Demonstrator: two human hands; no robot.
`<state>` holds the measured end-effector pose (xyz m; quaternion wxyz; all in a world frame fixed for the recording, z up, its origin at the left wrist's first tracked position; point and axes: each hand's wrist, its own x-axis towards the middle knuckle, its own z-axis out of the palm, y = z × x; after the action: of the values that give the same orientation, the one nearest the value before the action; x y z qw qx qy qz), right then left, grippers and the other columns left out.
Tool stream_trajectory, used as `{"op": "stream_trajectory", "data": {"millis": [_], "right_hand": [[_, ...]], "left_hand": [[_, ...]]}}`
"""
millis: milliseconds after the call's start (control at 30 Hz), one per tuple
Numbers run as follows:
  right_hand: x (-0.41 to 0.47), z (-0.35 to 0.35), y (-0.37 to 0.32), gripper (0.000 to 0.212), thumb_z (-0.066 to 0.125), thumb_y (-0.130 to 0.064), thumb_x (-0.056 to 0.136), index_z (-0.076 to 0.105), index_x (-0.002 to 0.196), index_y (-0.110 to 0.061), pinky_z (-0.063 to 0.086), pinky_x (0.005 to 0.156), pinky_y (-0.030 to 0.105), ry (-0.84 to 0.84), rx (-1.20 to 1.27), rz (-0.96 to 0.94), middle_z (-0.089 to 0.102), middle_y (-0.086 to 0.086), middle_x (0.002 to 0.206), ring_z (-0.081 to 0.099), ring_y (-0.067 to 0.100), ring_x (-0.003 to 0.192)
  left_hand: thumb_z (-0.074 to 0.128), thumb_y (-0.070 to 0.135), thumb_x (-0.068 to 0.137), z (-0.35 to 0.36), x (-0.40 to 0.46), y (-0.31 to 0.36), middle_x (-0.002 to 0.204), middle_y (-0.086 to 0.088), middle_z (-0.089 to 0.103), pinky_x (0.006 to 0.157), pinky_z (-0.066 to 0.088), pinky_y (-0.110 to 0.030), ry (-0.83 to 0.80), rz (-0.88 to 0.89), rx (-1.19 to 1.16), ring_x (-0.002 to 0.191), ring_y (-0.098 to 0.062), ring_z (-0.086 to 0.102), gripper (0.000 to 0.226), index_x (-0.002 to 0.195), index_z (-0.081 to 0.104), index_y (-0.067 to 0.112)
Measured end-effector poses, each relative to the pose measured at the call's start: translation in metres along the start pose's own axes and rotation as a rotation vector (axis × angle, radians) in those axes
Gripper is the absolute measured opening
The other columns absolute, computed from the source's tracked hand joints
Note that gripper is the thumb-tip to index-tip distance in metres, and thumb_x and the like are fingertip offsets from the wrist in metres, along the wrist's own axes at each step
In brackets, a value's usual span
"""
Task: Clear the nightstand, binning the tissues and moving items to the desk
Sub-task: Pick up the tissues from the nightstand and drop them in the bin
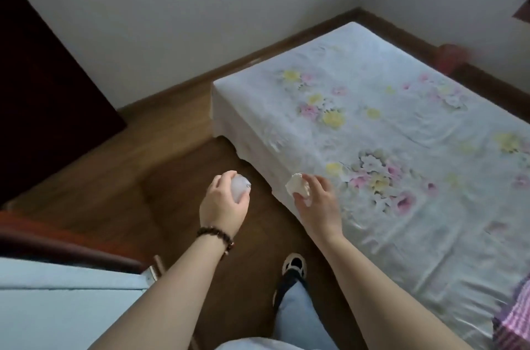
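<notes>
My left hand [222, 203] grips a small pale translucent rounded object [240, 187] above the wooden floor; its identity is unclear. My right hand [317, 200] holds a crumpled white tissue [298, 187] in its fingers, just over the near edge of the bed. Both arms reach forward from the bottom of the view. The nightstand, the bin and the desk are not visible.
A bed [401, 132] with a pale floral sheet fills the right side. Brown wooden floor [177, 154] runs between it and a dark door [43, 97] at left. A red-brown wooden edge [57, 238] and a light blue surface [57, 306] lie at lower left. My foot [294, 263] stands below.
</notes>
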<state>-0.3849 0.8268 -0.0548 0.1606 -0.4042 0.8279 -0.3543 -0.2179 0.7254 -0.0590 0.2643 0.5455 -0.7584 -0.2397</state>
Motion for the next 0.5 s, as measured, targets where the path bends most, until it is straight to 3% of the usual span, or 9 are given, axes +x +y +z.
{"op": "stream_trajectory", "data": {"millis": [200, 500], "right_hand": [[0.119, 0.047, -0.037, 0.038, 0.061, -0.026, 0.087, 0.053, 0.125, -0.029, 0.038, 0.079, 0.024, -0.066, -0.022, -0.088, 0.050, -0.005, 0.124, 0.052, 0.017, 0.106], [0.312, 0.095, -0.112, 0.038, 0.060, -0.026, 0.087, 0.054, 0.125, -0.027, 0.040, 0.081, 0.025, -0.166, -0.020, -0.220, 0.050, -0.002, 0.127, 0.052, 0.020, 0.108]], "left_hand": [[0.069, 0.028, 0.080, -0.003, 0.097, -0.027, 0.108, 0.000, 0.061, 0.072, 0.048, -0.027, 0.134, -0.099, 0.011, 0.095, -0.021, 0.061, 0.038, 0.114, 0.057, 0.019], [0.068, 0.028, 0.081, -0.005, 0.277, -0.028, 0.109, -0.003, 0.064, 0.073, 0.051, -0.031, 0.268, -0.191, 0.063, 0.095, -0.025, 0.062, 0.039, 0.117, 0.058, 0.015]]}}
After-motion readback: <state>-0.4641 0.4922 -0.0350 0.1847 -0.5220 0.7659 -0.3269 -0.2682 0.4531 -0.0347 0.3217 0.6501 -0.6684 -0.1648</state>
